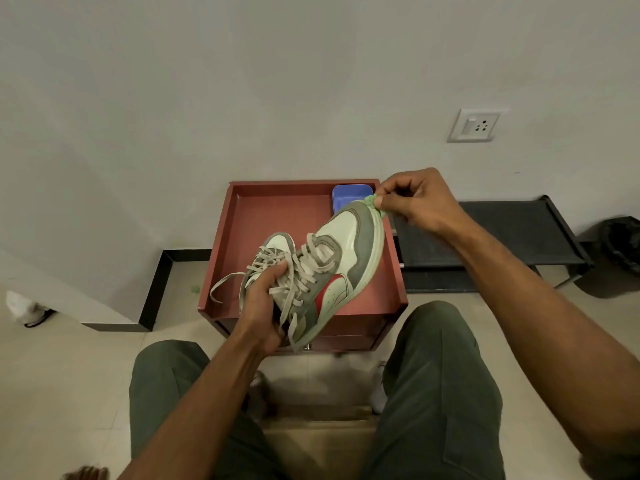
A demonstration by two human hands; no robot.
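Head view: my left grip (263,299) curls round the sneaker (343,258) at its laces, holding it tilted above the red desk (221,237). My right grip (415,199) pinches a green cloth (371,201) against the toe. A blue tub (346,195) sits in the desk's far corner, its contents indiscernible.

- A single wide-angle view from the person's head looks forward and steeply down over the lap.
- It is close to the left hand (263,299) and right hand (415,199).
- The red bench (270,216) sits mid-frame just beyond them, with the wall (277,81) far behind.

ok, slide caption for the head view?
Left hand grips sneaker over red cabinet; right hand pinches green cloth at its toe.
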